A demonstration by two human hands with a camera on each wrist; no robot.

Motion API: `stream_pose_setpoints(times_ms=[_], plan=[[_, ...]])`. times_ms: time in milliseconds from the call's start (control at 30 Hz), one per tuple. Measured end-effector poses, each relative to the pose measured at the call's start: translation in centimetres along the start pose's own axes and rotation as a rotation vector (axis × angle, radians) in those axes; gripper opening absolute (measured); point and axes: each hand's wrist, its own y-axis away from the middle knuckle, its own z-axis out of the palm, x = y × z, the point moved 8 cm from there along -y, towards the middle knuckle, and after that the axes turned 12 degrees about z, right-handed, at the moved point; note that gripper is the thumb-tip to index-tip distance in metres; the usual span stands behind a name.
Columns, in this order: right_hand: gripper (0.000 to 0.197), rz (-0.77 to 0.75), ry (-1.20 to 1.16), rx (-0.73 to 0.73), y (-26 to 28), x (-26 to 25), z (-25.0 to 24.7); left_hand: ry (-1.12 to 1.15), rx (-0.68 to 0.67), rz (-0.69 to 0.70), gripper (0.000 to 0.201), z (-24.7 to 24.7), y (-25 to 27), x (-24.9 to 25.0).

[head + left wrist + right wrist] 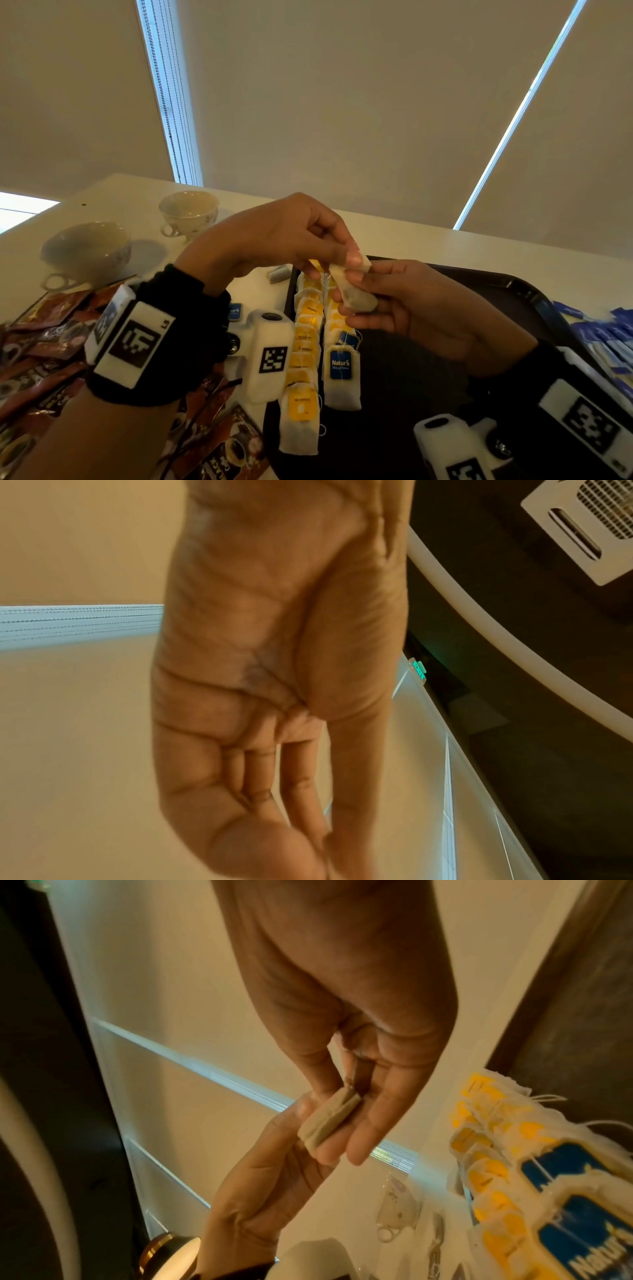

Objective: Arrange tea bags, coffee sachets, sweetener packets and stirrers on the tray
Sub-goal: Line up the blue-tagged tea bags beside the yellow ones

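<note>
Head view, from left to right: two cups (85,253) stand on the table (445,246), and coffee sachets (44,346) lie in a heap at the near left, not yet on the tray (507,291). Next, the left hand (274,240) comes from the left and pinches the upper end of one tea bag (354,287) between thumb and fingertips. On the tray below are two rows of tea bags (305,359), one with yellow tags and a shorter one with blue tags. The right hand (411,308) holds the lower part of the same bag, its fingers curled under it and clamped on it; the bag is in the air above the far end of the rows. Blue packets (603,335) lie at the far right, beside the tray. I think the bag is being smoothed before it is placed. To do it well, flatten it gently without tearing the paper, then lay it in line with the shorter row, overlapping like its neighbours
</note>
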Motion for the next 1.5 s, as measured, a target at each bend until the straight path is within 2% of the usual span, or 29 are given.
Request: stream_pose_setpoints(times_ms=[100, 167, 233, 300, 367, 400, 500, 567, 800, 833, 1000, 1100, 1200, 1267, 1367, 1433, 1500], plan=[[0.021, 0.04, -0.032, -0.02, 0.0, 0.3, 0.1, 0.003, 0.049, -0.012, 0.007, -0.2, 0.0, -0.1], [0.022, 0.021, 0.008, 0.046, -0.2, 0.4, -0.3, 0.01, 0.125, -0.024, 0.01, -0.7, -0.1, -0.3], [0.027, -0.08, 0.144, 0.208, 0.1, -0.2, -1.0, -0.001, 0.201, -0.028, 0.017, -1.1, -0.3, -0.5], [0.035, -0.245, 0.313, 0.376, 1.0, -1.6, -1.0, -0.008, 0.224, -0.023, 0.018, -1.1, -0.4, -0.4], [0.045, -0.352, 0.39, 0.411, 1.6, -2.6, -0.3, 0.009, 0.194, -0.014, 0.013, -0.5, -0.4, -0.1], [0.046, -0.364, 0.386, 0.403, 1.6, -2.7, -0.2, 0.023, 0.178, -0.014, 0.015, -0.4, -0.4, 0.1], [0.032, -0.337, 0.284, 0.367, 1.1, -2.6, -0.8, 0.127, 0.127, -0.044, 0.023, -0.2, -0.1, 0.2], [0.031, -0.313, 0.234, 0.344, 0.9, -2.5, -1.1, 0.201, 0.091, -0.053, 0.023, -0.1, 0.2, 0.2], [0.071, -0.258, 0.257, 0.283, 0.3, -2.0, -0.6, 0.109, 0.068, -0.061, 0.016, 0.5, 0.0, 0.2], [0.069, -0.257, 0.252, 0.26, 0.3, -2.0, -0.4, 0.087, 0.066, -0.061, 0.016, 0.6, 0.0, 0.2], [0.026, -0.176, 0.014, 0.077, 0.1, -1.0, 0.0, 0.131, 0.048, -0.061, 0.018, 1.4, -0.1, 0.4], [0.025, -0.132, -0.077, 0.033, 0.3, -0.6, -0.1, 0.2, 0.087, -0.049, 0.021, 1.2, 0.0, 0.9], [0.025, -0.099, -0.089, 0.056, 0.8, -0.3, -0.5, 0.201, 0.087, -0.047, 0.024, 1.3, 0.1, 1.4], [0.024, -0.083, -0.013, 0.095, 1.4, 0.0, -1.1, 0.161, 0.116, -0.037, 0.026, 0.8, 0.3, 1.7], [0.017, -0.032, 0.367, 0.132, 2.7, 0.7, -1.3, 0.094, 0.237, -0.019, 0.027, -1.4, 0.8, 1.9], [0.007, 0.041, 0.649, 0.089, 3.1, 1.7, -0.5, 0.086, 0.302, -0.019, 0.024, -2.7, 1.4, 1.9], [0.007, 0.097, 0.857, 0.024, 2.9, 2.7, 0.5, 0.087, 0.312, -0.024, 0.022, -3.3, 1.8, 1.9]])
